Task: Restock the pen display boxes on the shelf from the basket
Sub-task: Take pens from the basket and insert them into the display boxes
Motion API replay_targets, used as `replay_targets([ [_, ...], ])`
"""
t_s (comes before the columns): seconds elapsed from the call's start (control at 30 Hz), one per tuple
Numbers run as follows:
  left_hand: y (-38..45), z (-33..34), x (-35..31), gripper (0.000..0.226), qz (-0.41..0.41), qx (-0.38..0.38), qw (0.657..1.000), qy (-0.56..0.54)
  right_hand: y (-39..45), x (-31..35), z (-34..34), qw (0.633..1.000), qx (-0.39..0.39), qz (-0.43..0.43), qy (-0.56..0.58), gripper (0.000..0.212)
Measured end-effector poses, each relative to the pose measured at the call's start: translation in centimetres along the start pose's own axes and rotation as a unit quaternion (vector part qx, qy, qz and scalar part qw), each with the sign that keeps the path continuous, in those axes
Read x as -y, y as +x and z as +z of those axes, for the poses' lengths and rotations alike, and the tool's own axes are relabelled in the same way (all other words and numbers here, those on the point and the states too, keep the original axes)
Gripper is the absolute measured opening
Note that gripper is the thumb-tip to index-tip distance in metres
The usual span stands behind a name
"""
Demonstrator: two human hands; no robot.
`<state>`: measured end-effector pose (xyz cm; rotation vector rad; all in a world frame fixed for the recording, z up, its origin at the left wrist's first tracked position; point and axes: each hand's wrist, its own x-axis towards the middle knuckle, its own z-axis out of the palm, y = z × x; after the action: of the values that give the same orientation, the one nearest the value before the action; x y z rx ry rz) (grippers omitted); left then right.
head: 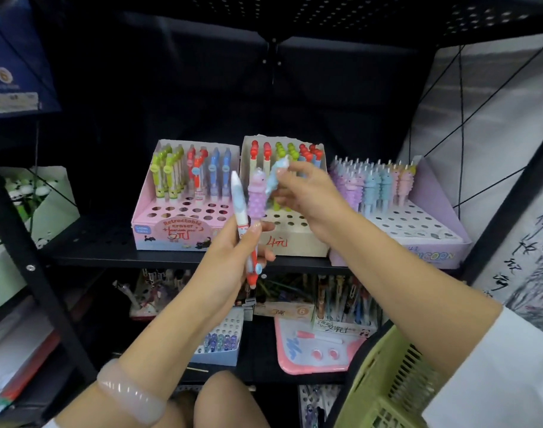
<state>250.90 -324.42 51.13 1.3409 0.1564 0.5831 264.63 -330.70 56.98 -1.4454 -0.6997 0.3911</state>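
My left hand point(233, 257) grips a small bunch of pens upright in front of the shelf: a white-and-blue pen point(238, 199), a purple bumpy unicorn pen point(257, 199) and a red-tipped one pointing down. My right hand point(307, 193) pinches a light blue unicorn pen point(275, 174) just right of the bunch. Behind them stand three display boxes: a pink eraser-pen box point(171, 233), a beige middle box point(295, 242) and a lilac unicorn box point(418, 236), each with pens at the back and empty holes in front. The green basket point(384, 387) hangs at the lower right.
A black metal shelf point(116, 257) carries the boxes. The shelf below holds more pen boxes point(344, 304) and a pink-rimmed board point(313, 353). A green-white box point(48, 196) sits at the left. A black upright post point(26, 257) crosses the left side.
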Motion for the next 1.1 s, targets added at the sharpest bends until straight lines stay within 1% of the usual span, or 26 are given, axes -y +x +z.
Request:
replay_targets([
  [0.07, 0.3, 0.9, 0.4, 0.019, -0.010, 0.009, 1.000, 0.024, 0.3, 1.0, -2.8, 0.995, -0.085, -0.043, 0.011, 0.016],
  [0.13, 0.9, 1.7, 0.6, 0.015, -0.012, 0.003, 0.999, 0.035, 0.4, 1.9, -6.0, 0.981, -0.170, -0.093, -0.020, 0.016],
  [0.2, 1.6, 2.4, 0.7, 0.012, -0.023, -0.015, 0.999, 0.022, 0.5, 2.1, -9.4, 0.954, -0.246, -0.141, -0.102, 0.014],
  [0.23, 1.9, 2.7, 0.8, 0.013, -0.031, -0.022, 0.999, 0.013, 0.5, 2.0, -10.9, 0.937, -0.272, -0.157, -0.156, 0.014],
  [0.3, 2.5, 3.5, 1.1, 0.014, -0.044, -0.025, 0.999, 0.006, 0.5, 1.5, -13.4, 0.904, -0.291, -0.173, -0.260, 0.016],
  [0.37, 2.8, 4.2, 1.5, 0.015, -0.049, -0.016, 0.999, 0.008, 0.6, 0.8, -15.2, 0.881, -0.282, -0.187, -0.330, 0.020],
  [0.43, 3.1, 4.7, 2.0, 0.015, -0.046, -0.003, 0.999, 0.017, 0.8, -0.1, -16.4, 0.873, -0.272, -0.187, -0.360, 0.022],
  [0.57, 3.3, 5.2, 2.8, 0.016, -0.037, 0.011, 0.997, 0.067, 1.5, -1.9, -17.2, 0.882, -0.246, -0.160, -0.370, 0.028],
  [0.67, 3.5, 5.3, 3.2, 0.014, -0.037, 0.008, 0.997, 0.073, 2.1, -2.2, -17.3, 0.880, -0.236, -0.160, -0.380, 0.027],
  [0.73, 3.6, 5.5, 3.4, 0.015, -0.039, 0.006, 0.997, 0.072, 2.7, -1.9, -17.6, 0.876, -0.215, -0.150, -0.404, 0.027],
  [0.87, 3.5, 5.8, 3.8, 0.008, -0.030, 0.000, 0.997, 0.073, 3.5, -1.1, -17.7, 0.872, -0.146, -0.090, -0.459, 0.029],
  [0.97, 3.4, 6.1, 3.9, 0.004, -0.026, -0.007, 0.998, 0.065, 3.9, -1.4, -17.8, 0.860, -0.130, -0.048, -0.491, 0.033],
  [1.1, 3.3, 6.0, 3.5, 0.005, -0.023, -0.011, 0.998, 0.064, 3.2, -1.9, -17.8, 0.821, -0.079, 0.018, -0.565, 0.041],
])
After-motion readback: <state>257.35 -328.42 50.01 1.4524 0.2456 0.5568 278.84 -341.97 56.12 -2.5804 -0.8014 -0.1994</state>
